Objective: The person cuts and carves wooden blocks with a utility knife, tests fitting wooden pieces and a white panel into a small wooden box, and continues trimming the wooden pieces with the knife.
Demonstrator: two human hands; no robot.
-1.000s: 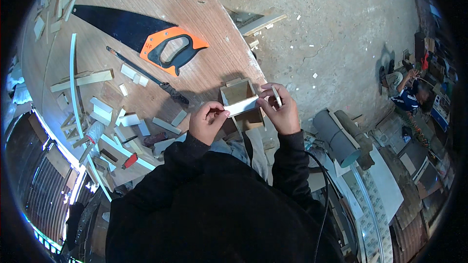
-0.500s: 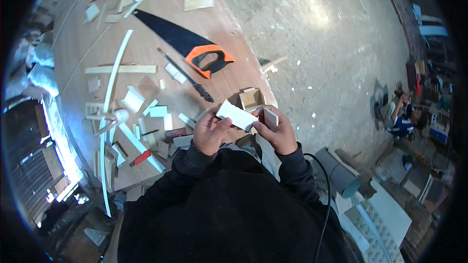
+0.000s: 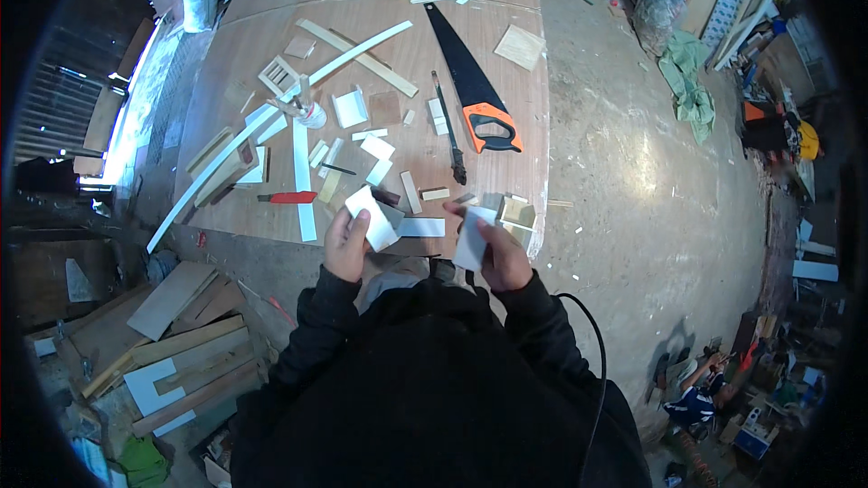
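Note:
My left hand (image 3: pixel 344 251) grips a small white-faced wood piece (image 3: pixel 372 219), thumb on its face. In my right hand (image 3: pixel 509 260) is a thin pale rectangular panel (image 3: pixel 471 240), pinched under the thumb, the index finger stretched out behind it. The two pieces are apart, both above the table's near edge. Just beyond my right hand stands a small open wooden box (image 3: pixel 518 211) at the table corner. Loose offcuts, among them a white strip (image 3: pixel 422 228) and a short wood block (image 3: pixel 435 193), lie between my hands on the table.
A handsaw (image 3: pixel 493 126) with an orange and black handle lies on the table (image 3: pixel 362 27) beside a long dark tool (image 3: pixel 449 131). Left are a red-handled knife (image 3: pixel 287 198), a white jar (image 3: pixel 312 116) and long strips. A person (image 3: pixel 696 398) sits at the lower right.
My hands have moved apart; the white-faced piece that both touched is now in my left hand alone. The view has turned, so the table appears shifted and rotated.

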